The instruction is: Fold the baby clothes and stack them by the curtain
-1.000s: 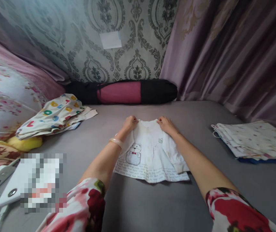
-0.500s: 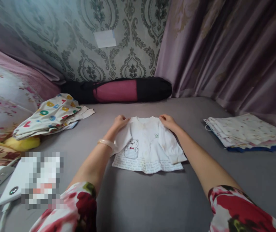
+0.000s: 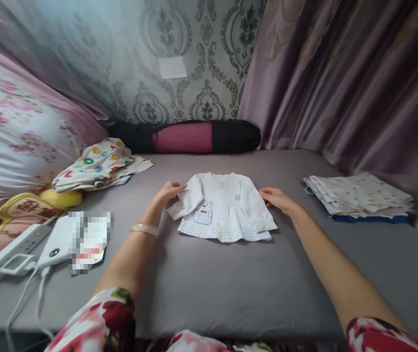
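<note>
A small white long-sleeved baby top (image 3: 223, 205) lies spread on the grey bed sheet, neckline away from me. It carries a bear print at the lower left, a small green motif on the other side and lines of print along the hem. My left hand (image 3: 172, 190), with a pale bangle on the wrist, pinches the outer edge of the left sleeve. On the other side, my right hand (image 3: 277, 199) has its fingers closed at the edge of the right sleeve. Both sleeves slant down and outward; the right one rests beside the body of the top.
A stack of folded clothes (image 3: 363, 195) sits at the right. Letter-print clothes (image 3: 99, 164) lie at the left by a floral pillow (image 3: 21, 117). Nearer are a yellow plush toy (image 3: 21, 208), power strip (image 3: 11, 259) and white power bank (image 3: 60, 239). A black-and-pink bag (image 3: 183, 137) lies along the wall.
Both hands have gone from the shoulders of the top down and outward to its sleeves. The left sleeve now sticks out further to the side. The camera view has shifted slightly.
</note>
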Tool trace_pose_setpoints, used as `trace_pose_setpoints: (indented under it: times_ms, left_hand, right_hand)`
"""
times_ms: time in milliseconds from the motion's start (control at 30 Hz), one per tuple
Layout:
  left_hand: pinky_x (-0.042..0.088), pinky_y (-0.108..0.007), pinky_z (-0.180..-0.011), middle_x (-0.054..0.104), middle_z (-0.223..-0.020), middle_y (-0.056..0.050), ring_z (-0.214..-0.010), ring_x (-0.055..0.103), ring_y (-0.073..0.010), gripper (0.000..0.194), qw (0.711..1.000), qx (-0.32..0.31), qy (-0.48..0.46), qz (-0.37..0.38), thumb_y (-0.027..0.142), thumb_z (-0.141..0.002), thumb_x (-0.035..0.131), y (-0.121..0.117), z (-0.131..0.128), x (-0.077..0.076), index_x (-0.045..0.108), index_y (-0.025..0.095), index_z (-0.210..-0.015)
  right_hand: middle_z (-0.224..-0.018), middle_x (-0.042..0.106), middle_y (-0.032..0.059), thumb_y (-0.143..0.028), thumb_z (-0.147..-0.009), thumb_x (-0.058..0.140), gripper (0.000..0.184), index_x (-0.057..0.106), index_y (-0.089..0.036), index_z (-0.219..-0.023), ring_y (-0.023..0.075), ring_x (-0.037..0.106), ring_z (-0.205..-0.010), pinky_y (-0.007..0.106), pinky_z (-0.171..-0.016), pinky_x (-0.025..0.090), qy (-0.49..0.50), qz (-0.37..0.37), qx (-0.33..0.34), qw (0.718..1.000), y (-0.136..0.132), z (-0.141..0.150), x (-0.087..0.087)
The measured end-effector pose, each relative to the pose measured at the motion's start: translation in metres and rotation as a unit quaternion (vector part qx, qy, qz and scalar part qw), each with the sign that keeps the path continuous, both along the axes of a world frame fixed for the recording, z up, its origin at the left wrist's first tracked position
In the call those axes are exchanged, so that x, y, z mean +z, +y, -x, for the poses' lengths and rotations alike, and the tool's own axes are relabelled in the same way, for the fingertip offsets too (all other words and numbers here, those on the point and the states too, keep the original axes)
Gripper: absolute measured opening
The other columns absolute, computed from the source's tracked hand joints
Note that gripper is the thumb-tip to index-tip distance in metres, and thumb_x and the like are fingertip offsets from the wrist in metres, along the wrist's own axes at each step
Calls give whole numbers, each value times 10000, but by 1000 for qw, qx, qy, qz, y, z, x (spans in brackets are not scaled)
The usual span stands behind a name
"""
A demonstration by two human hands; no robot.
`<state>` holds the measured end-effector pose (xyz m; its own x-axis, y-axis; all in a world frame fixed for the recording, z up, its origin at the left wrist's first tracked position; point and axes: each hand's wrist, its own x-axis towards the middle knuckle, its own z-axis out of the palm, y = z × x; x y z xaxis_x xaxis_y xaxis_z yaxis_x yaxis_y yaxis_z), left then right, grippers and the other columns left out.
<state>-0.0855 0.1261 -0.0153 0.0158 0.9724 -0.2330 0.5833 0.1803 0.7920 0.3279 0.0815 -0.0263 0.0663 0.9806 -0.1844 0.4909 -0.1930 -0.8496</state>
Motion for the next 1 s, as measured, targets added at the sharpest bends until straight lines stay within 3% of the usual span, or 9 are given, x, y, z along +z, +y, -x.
trace_pose_setpoints:
  times_ms: [200, 333, 433, 600, 800, 933, 1000]
  left_hand:
    - [342, -225, -489, 545, -560, 16, -520, 496, -112, 405, 999, -1, -38, 14, 558, -693, 673, -18, 8, 0, 657, 161, -774]
    - [368, -226, -520, 616, -645, 3, -592, 545, -130, 463, 995, -61, -65, 38, 593, -629, 704, -35, 8, 8, 653, 160, -786]
    - [388, -230, -560, 648, -709, -1, -648, 566, -143, 511, 991, -97, -78, 44, 583, -564, 746, -43, 9, 13, 659, 163, -841]
    - [344, -225, -541, 581, -625, 32, -598, 507, -124, 489, 992, -105, -43, 50, 554, -496, 784, -45, 18, 13, 626, 166, -748]
    - [289, -224, -515, 530, -592, 46, -556, 458, -109, 488, 994, -95, -60, 13, 559, -515, 771, -40, 32, 5, 579, 158, -716]
    - [337, -218, -536, 592, -670, 26, -591, 517, -122, 517, 990, -68, -120, -11, 570, -552, 759, -41, 38, 6, 593, 162, -823]
    - [366, -223, -552, 621, -713, 6, -615, 543, -134, 581, 990, -43, -130, -15, 593, -544, 755, -42, 39, 8, 618, 153, -898]
  right_hand:
    - [-812, 687, 49, -440, -758, 648, 290, 687, -184, -890, 119, 567, -635, 194, -506, 412, 22, 52, 31, 998, -35, -11, 4]
    - [-685, 629, 16, -537, -685, 688, 384, 670, -189, -846, 112, 511, -571, 207, -484, 369, -5, 95, 74, 993, -56, -12, 11]
    - [-620, 566, -11, -581, -666, 685, 418, 648, -184, -795, 104, 474, -548, 209, -473, 347, -22, 97, 116, 988, -69, -12, 16]
    - [-618, 562, -7, -572, -659, 687, 409, 605, -177, -722, 99, 473, -550, 202, -469, 341, -45, 93, 145, 984, -82, -10, 22]
    - [-636, 577, -9, -453, -651, 689, 296, 611, -177, -722, 105, 502, -572, 200, -481, 361, -56, 98, 78, 991, -78, -16, 32]
    - [-736, 650, 11, -282, -684, 637, 112, 607, -194, -745, 137, 601, -678, 217, -587, 478, 41, 78, -48, 995, -67, -27, 31]
    - [-770, 666, 18, -264, -712, 615, 130, 617, -204, -827, 153, 628, -697, 247, -622, 515, 79, 50, -107, 990, -62, -32, 29]
